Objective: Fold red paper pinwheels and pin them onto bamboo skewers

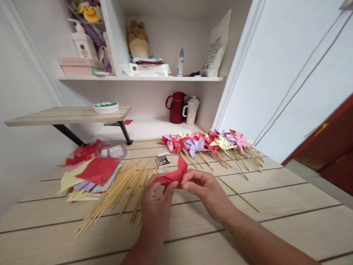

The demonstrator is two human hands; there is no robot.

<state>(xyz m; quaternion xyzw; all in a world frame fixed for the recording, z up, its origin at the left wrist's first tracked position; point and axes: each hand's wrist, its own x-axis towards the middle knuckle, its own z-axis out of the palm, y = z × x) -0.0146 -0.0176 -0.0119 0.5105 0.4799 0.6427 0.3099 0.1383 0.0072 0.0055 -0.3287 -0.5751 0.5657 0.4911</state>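
Note:
Between my two hands is a red paper pinwheel (180,170) with its blades folded inward, held above the table. My left hand (157,195) pinches its left side between thumb and fingers. My right hand (202,187) is closed on its right edge, thumb against fingertips. A small shiny bit shows under the paper near my left thumb, too small to name surely. Just beyond my hands sits an open small box (163,161) of metal pins. A single wooden stick (238,194) lies to the right of my right hand.
Left are many wooden sticks (110,198) and a pile of coloured paper sheets (96,171). Finished pinwheels (195,145) on sticks lie at the back right. A raised wooden shelf (68,114) stands back left; a red jug (177,108) and a cup (192,110) stand behind.

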